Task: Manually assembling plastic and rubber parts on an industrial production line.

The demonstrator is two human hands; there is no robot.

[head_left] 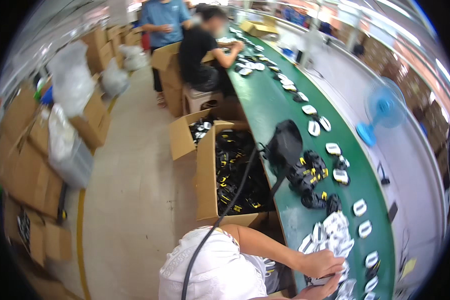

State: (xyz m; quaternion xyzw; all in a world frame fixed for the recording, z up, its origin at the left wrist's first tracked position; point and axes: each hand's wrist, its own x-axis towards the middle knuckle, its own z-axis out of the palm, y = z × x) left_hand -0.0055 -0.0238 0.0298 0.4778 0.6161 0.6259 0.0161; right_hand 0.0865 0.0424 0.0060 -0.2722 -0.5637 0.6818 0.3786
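Note:
At the lower right, over the green work surface, my left hand (pixel 321 263) bends inward with its fingers closed. My right hand (pixel 326 288) is just below it, its fingers close to the left ones. A small grey and dark item (pixel 319 280) shows between the two hands, mostly covered; its kind I cannot make out. Beside them lies a pile of white crinkled packets (pixel 335 230). Farther up are black pieces with yellow marks (pixel 309 172) and a black bag-like thing (pixel 285 142) with a strap.
The long green table (pixel 265 107) carries a line of white oval pieces (pixel 333 149). An open carton (pixel 206 182) full of black and yellow pieces stands at its left edge. A blue fan (pixel 383 106) stands right. A seated person (pixel 200 55) works at the table; another person (pixel 162 22) stands behind.

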